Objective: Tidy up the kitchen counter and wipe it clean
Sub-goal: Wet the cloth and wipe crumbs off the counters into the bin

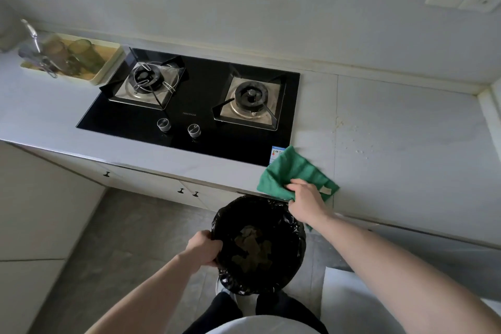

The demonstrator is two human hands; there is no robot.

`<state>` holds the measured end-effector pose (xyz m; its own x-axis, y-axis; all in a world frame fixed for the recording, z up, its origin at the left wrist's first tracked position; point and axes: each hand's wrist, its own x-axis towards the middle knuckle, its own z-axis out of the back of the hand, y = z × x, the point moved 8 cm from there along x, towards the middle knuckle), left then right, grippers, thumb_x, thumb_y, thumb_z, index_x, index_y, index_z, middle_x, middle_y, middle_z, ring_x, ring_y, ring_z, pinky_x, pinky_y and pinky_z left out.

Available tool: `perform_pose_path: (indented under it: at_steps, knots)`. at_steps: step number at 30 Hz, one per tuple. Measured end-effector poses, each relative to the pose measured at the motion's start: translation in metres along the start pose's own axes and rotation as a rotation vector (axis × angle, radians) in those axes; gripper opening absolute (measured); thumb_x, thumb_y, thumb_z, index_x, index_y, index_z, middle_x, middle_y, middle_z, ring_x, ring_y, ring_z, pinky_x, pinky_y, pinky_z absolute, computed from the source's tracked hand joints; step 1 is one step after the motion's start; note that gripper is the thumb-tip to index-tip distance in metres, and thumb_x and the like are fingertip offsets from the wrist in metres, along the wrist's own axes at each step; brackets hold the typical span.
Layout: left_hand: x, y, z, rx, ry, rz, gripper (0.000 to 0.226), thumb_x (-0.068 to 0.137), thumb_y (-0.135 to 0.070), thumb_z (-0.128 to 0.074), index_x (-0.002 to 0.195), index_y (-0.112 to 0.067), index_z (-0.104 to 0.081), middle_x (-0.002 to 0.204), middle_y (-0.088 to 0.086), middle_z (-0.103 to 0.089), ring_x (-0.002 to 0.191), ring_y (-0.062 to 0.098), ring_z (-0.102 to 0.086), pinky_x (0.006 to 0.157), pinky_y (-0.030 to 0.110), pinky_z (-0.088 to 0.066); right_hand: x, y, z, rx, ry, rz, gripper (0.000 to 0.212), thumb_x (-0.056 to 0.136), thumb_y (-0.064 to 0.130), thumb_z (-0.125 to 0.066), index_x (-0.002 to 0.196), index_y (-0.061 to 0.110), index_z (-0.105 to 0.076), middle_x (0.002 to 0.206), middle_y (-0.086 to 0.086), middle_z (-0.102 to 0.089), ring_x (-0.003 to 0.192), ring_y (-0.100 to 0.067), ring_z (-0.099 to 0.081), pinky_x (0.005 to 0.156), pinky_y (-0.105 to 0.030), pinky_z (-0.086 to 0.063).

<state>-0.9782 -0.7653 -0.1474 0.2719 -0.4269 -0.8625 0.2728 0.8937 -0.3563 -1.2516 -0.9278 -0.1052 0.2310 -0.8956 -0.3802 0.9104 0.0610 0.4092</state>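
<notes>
One green cloth (292, 173) lies at the counter's (393, 122) front edge, right of centre in the frame, its upper corner over the label on the hob. The right hand (305, 198) grips the cloth's near edge, fingers curled over the fabric; the fingertips are hidden in its folds. Just below, one bin lined with a black bag (259, 245) sits under the counter edge, with pale scraps inside that are hard to make out. The left hand (203, 248) clutches the bag's left rim, fingers closed round it. One black hob (195, 106) carries two burners and two knobs. Crumbs (349, 133) speckle the counter at right. At upper left, one yellow tray (108, 68) holds blurred glasses, count unclear.
</notes>
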Motion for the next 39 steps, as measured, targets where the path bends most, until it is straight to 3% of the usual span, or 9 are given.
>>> perform_pose_path:
  at_steps: [4,7,12,15,18,25,29,32,39]
  knots:
    - [0.0,-0.006,0.011,0.023,0.021,-0.029,0.02,0.088,-0.002,-0.052,0.103,-0.005,-0.066,0.094,0.016,-0.073,0.061,0.028,-0.076,0.054,0.035,-0.063,-0.036,0.038,-0.025,0.07,0.164,-0.005,0.047,0.086,0.008,-0.055,0.131,0.015,-0.067,0.136,-0.002,-0.062,0.129,-0.023,-0.054,0.105,-0.029,-0.041]
    - [-0.002,-0.011,0.015,0.036,0.045,-0.046,0.018,0.088,-0.001,-0.052,0.101,-0.003,-0.065,0.094,0.017,-0.072,0.063,0.03,-0.077,0.056,0.037,-0.064,-0.061,0.056,-0.043,0.115,0.262,-0.007,0.031,0.077,0.008,-0.052,0.098,0.016,-0.074,0.105,-0.002,-0.073,0.105,-0.023,-0.064,0.094,-0.04,-0.053]
    - [0.001,-0.018,0.024,0.084,0.075,-0.071,0.02,0.089,-0.001,-0.051,0.101,-0.002,-0.068,0.091,0.017,-0.075,0.064,0.03,-0.077,0.062,0.041,-0.065,-0.073,0.05,-0.02,0.253,0.062,-0.071,0.043,0.087,0.016,-0.058,0.129,0.019,-0.068,0.129,0.004,-0.067,0.11,-0.016,-0.065,0.095,-0.029,-0.052]
    - [-0.002,-0.022,0.026,0.103,0.102,-0.094,0.021,0.087,0.002,-0.053,0.099,-0.001,-0.07,0.084,0.015,-0.075,0.058,0.026,-0.075,0.051,0.033,-0.062,-0.079,0.04,0.006,0.388,-0.065,-0.099,0.03,0.083,0.012,-0.059,0.099,0.031,-0.076,0.088,0.011,-0.074,0.064,-0.005,-0.061,0.061,-0.026,-0.052]
    - [-0.003,-0.021,0.036,0.124,0.097,-0.108,0.019,0.086,0.003,-0.055,0.097,-0.002,-0.07,0.08,0.015,-0.076,0.057,0.025,-0.075,0.047,0.028,-0.059,-0.086,0.034,0.036,0.49,-0.192,-0.127,0.027,0.085,0.003,-0.061,0.091,0.026,-0.075,0.07,0.006,-0.071,0.044,-0.002,-0.049,0.043,-0.021,-0.038]
    - [0.002,-0.018,0.029,0.127,0.104,-0.113,0.019,0.086,0.005,-0.058,0.099,0.003,-0.071,0.081,0.02,-0.076,0.06,0.031,-0.075,0.047,0.029,-0.058,-0.108,0.006,0.108,0.581,-0.498,-0.191,0.019,0.083,-0.001,-0.063,0.086,0.015,-0.071,0.072,0.004,-0.068,0.059,0.001,-0.059,0.052,-0.012,-0.044]
    - [-0.001,-0.021,0.022,0.104,0.099,-0.094,0.018,0.084,0.004,-0.059,0.098,0.004,-0.071,0.077,0.018,-0.075,0.063,0.033,-0.076,0.042,0.025,-0.054,-0.105,-0.026,0.138,0.603,-0.65,-0.232,0.016,0.08,0.003,-0.062,0.08,0.018,-0.069,0.069,-0.003,-0.067,0.06,-0.018,-0.06,0.053,-0.031,-0.05]
    - [-0.003,-0.016,0.013,0.083,0.091,-0.062,0.019,0.083,0.002,-0.06,0.098,0.004,-0.072,0.08,0.019,-0.076,0.067,0.034,-0.077,0.048,0.03,-0.059,-0.098,-0.058,0.162,0.577,-0.744,-0.255,0.017,0.078,0.004,-0.062,0.081,0.019,-0.069,0.069,0.005,-0.065,0.059,-0.01,-0.056,0.053,-0.022,-0.044]
    - [-0.015,-0.011,-0.016,0.023,0.007,-0.023,0.016,0.084,0.0,-0.06,0.097,0.001,-0.07,0.082,0.018,-0.075,0.061,0.033,-0.076,0.049,0.034,-0.061,-0.058,-0.146,0.201,0.415,-0.814,-0.295,0.021,0.081,0.003,-0.062,0.097,0.012,-0.072,0.083,-0.001,-0.068,0.075,-0.024,-0.062,0.067,-0.029,-0.047]
